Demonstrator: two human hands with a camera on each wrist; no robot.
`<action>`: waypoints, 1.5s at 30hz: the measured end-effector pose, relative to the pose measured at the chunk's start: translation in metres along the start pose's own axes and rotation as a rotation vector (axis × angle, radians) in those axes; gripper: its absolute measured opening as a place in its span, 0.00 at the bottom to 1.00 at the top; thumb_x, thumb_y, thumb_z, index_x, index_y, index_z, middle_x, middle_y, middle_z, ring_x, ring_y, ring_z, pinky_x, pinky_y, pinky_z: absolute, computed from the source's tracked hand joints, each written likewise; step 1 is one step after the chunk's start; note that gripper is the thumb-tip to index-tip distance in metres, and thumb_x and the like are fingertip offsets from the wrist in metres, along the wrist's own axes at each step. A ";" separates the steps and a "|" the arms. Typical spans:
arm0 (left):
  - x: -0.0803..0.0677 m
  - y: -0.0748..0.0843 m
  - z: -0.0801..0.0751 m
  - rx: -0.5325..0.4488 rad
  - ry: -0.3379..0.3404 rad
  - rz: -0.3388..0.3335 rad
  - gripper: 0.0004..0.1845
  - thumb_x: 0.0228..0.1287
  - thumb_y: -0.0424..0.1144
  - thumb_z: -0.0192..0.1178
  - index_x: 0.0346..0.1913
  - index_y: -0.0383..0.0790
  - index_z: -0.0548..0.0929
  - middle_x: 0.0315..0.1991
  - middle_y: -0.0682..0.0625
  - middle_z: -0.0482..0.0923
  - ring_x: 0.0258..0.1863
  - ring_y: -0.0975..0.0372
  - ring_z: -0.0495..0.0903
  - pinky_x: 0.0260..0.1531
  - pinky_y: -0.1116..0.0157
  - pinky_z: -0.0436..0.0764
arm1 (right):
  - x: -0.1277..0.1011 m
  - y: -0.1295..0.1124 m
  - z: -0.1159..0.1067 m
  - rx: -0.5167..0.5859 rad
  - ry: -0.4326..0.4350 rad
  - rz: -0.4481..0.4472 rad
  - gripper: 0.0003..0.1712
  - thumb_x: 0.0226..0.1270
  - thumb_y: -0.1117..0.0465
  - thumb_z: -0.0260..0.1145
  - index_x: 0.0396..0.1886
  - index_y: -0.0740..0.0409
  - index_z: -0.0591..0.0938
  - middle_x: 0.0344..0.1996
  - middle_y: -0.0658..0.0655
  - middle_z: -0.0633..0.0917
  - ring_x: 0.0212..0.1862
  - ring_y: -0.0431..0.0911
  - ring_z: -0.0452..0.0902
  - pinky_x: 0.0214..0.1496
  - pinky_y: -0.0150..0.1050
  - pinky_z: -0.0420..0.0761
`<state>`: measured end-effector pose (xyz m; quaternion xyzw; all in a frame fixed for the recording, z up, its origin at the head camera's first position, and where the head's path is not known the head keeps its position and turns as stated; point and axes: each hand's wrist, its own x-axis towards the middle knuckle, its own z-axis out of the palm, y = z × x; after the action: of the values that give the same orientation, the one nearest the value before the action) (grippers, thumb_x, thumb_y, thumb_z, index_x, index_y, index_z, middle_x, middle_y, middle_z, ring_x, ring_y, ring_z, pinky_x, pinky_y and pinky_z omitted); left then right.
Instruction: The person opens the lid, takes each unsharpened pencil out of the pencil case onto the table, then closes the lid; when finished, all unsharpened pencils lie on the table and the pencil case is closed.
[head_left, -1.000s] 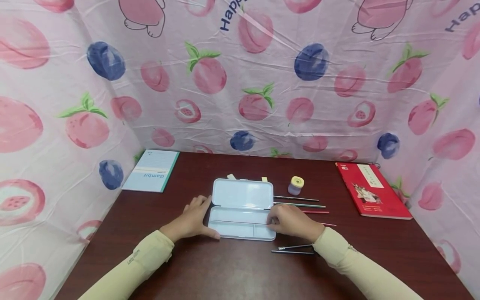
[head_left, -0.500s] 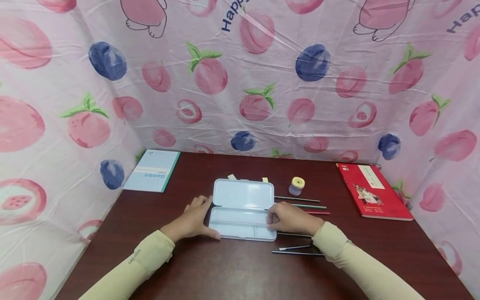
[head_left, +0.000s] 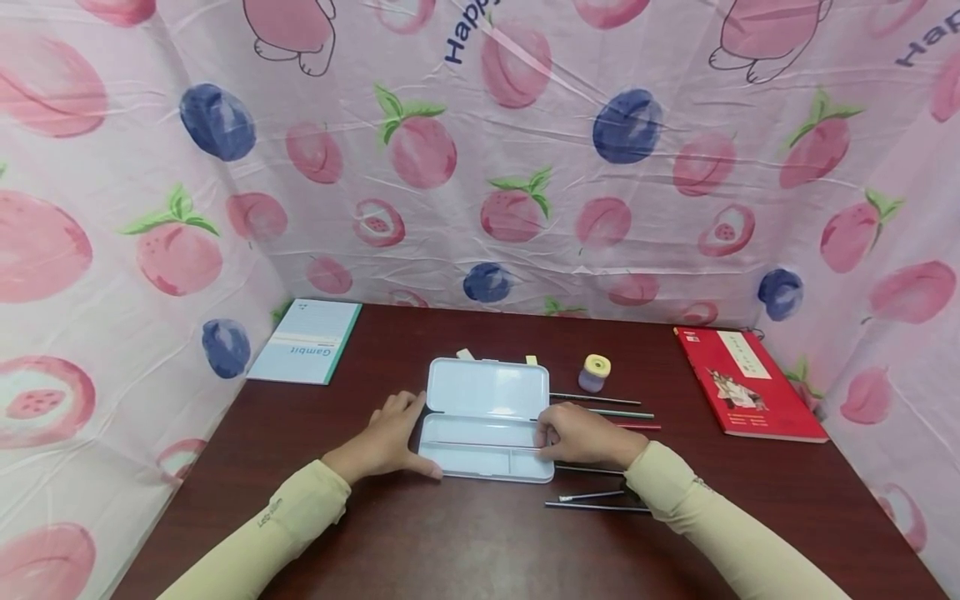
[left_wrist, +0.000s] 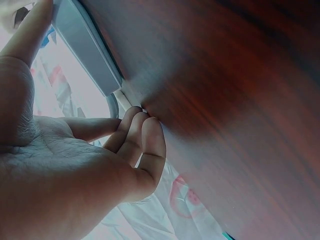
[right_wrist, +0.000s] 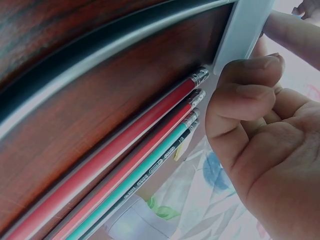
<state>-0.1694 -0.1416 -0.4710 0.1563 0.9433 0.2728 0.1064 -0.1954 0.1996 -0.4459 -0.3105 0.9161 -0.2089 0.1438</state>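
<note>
A white pencil case [head_left: 487, 388] lies on the table with its lid raised toward the back. My left hand [head_left: 382, 439] rests beside its left end, thumb along the front left corner and the other fingers near the back. In the left wrist view these fingers [left_wrist: 154, 135] bend only a little and hold nothing. Over the case's right end, my right hand [head_left: 581, 435] grips at the inner edge with curled fingers; what the fingertips touch is partly hidden. In the right wrist view the lower fingers [right_wrist: 250, 102] curl toward the palm beside the case wall [right_wrist: 240, 37].
Several pencils, including a green one [head_left: 622, 413] and a red one [head_left: 639, 427], lie right of the case. A dark rod [head_left: 596, 506] lies in front. Behind are a yellow-lidded pot [head_left: 594, 373] and small pale blocks. A red book [head_left: 750, 383] and blue-white notebook [head_left: 306, 342] flank them.
My right wrist has shifted slightly backward, so a pencil's pink end is now covered and a dark pencil shows below the hand. The left hand keeps its place.
</note>
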 end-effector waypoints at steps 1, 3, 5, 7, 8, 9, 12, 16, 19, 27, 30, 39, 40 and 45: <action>0.000 0.000 0.000 0.001 -0.001 0.000 0.74 0.40 0.63 0.87 0.84 0.31 0.56 0.74 0.37 0.66 0.69 0.48 0.66 0.69 0.45 0.69 | 0.000 0.000 0.000 0.000 0.002 -0.001 0.09 0.63 0.62 0.80 0.29 0.50 0.86 0.22 0.44 0.78 0.26 0.35 0.70 0.31 0.31 0.75; 0.000 0.000 0.000 0.003 -0.001 -0.001 0.74 0.40 0.63 0.87 0.84 0.31 0.56 0.74 0.37 0.65 0.70 0.48 0.65 0.69 0.45 0.69 | -0.001 0.000 0.000 -0.002 0.010 -0.003 0.09 0.62 0.62 0.81 0.29 0.50 0.86 0.22 0.44 0.78 0.26 0.35 0.70 0.31 0.31 0.75; 0.000 0.000 0.000 0.002 0.000 -0.002 0.74 0.40 0.63 0.87 0.84 0.31 0.56 0.74 0.36 0.66 0.70 0.48 0.66 0.69 0.45 0.69 | -0.002 0.000 0.000 -0.006 0.022 -0.005 0.09 0.61 0.62 0.81 0.29 0.50 0.86 0.23 0.44 0.79 0.26 0.35 0.71 0.31 0.31 0.75; 0.000 0.000 0.000 0.001 0.000 -0.005 0.74 0.40 0.63 0.87 0.84 0.31 0.56 0.74 0.37 0.66 0.70 0.48 0.66 0.69 0.44 0.69 | -0.002 0.000 0.000 -0.013 0.038 -0.007 0.09 0.61 0.62 0.81 0.29 0.50 0.86 0.23 0.44 0.78 0.26 0.35 0.70 0.30 0.31 0.75; 0.000 0.000 0.001 0.001 0.000 -0.006 0.74 0.40 0.63 0.87 0.84 0.32 0.56 0.74 0.37 0.66 0.70 0.48 0.66 0.70 0.44 0.69 | -0.003 0.000 0.001 -0.015 0.046 -0.007 0.09 0.61 0.62 0.81 0.29 0.49 0.86 0.23 0.44 0.78 0.26 0.34 0.70 0.30 0.31 0.74; 0.000 0.000 0.001 0.000 -0.001 -0.006 0.74 0.40 0.63 0.87 0.84 0.32 0.56 0.74 0.37 0.66 0.70 0.48 0.66 0.70 0.44 0.69 | -0.003 0.000 0.001 -0.018 0.053 -0.008 0.10 0.60 0.62 0.82 0.29 0.49 0.86 0.23 0.44 0.78 0.26 0.34 0.70 0.30 0.31 0.74; 0.001 0.000 0.001 -0.001 -0.001 -0.009 0.74 0.40 0.63 0.87 0.84 0.32 0.56 0.74 0.37 0.66 0.70 0.48 0.65 0.70 0.44 0.69 | -0.004 0.000 0.003 -0.028 0.074 -0.012 0.10 0.60 0.62 0.82 0.28 0.48 0.86 0.22 0.43 0.78 0.26 0.34 0.70 0.29 0.31 0.73; 0.001 -0.001 0.002 0.003 0.003 -0.005 0.74 0.40 0.63 0.87 0.84 0.31 0.56 0.74 0.37 0.66 0.69 0.49 0.66 0.68 0.45 0.70 | -0.005 0.001 0.003 -0.034 0.096 -0.024 0.10 0.59 0.61 0.83 0.28 0.48 0.86 0.23 0.43 0.78 0.26 0.33 0.69 0.29 0.30 0.72; 0.001 -0.001 0.003 0.006 0.006 -0.002 0.74 0.40 0.63 0.87 0.84 0.31 0.56 0.73 0.37 0.67 0.68 0.49 0.66 0.67 0.46 0.70 | -0.007 0.001 0.003 -0.034 0.108 -0.031 0.10 0.59 0.61 0.83 0.28 0.48 0.86 0.22 0.43 0.77 0.26 0.33 0.68 0.29 0.30 0.72; 0.000 0.000 0.002 0.004 0.008 -0.009 0.74 0.40 0.63 0.87 0.84 0.31 0.57 0.74 0.37 0.66 0.69 0.49 0.66 0.69 0.45 0.70 | -0.015 0.000 0.000 -0.081 0.144 -0.045 0.12 0.60 0.60 0.83 0.27 0.46 0.85 0.20 0.42 0.74 0.25 0.32 0.66 0.28 0.30 0.69; 0.000 0.000 0.002 0.003 0.009 -0.007 0.74 0.40 0.63 0.87 0.84 0.31 0.57 0.73 0.37 0.66 0.68 0.49 0.66 0.68 0.45 0.70 | -0.021 0.000 -0.001 -0.095 0.152 -0.049 0.12 0.61 0.60 0.82 0.27 0.46 0.84 0.20 0.41 0.74 0.25 0.31 0.65 0.28 0.30 0.69; -0.003 0.002 -0.001 0.001 0.007 -0.006 0.73 0.41 0.62 0.87 0.84 0.31 0.56 0.74 0.37 0.66 0.69 0.48 0.66 0.69 0.44 0.69 | -0.037 0.002 -0.001 -0.102 0.193 -0.038 0.12 0.61 0.59 0.82 0.29 0.46 0.84 0.20 0.40 0.73 0.26 0.31 0.65 0.28 0.29 0.70; -0.003 0.002 -0.001 0.002 0.007 -0.005 0.73 0.41 0.62 0.87 0.84 0.31 0.56 0.74 0.37 0.66 0.69 0.48 0.66 0.69 0.44 0.69 | -0.038 0.003 -0.001 -0.100 0.197 -0.033 0.12 0.61 0.59 0.82 0.30 0.45 0.84 0.20 0.40 0.73 0.26 0.31 0.65 0.28 0.29 0.70; -0.003 0.003 -0.001 0.005 0.006 -0.002 0.73 0.41 0.62 0.87 0.84 0.31 0.57 0.73 0.37 0.66 0.68 0.49 0.66 0.68 0.45 0.70 | -0.048 0.006 0.000 -0.086 0.216 -0.008 0.12 0.62 0.59 0.82 0.31 0.44 0.85 0.22 0.39 0.75 0.26 0.32 0.67 0.29 0.30 0.72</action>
<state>-0.1663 -0.1405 -0.4681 0.1545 0.9445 0.2709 0.1035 -0.1620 0.2337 -0.4420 -0.2956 0.9332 -0.2022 0.0298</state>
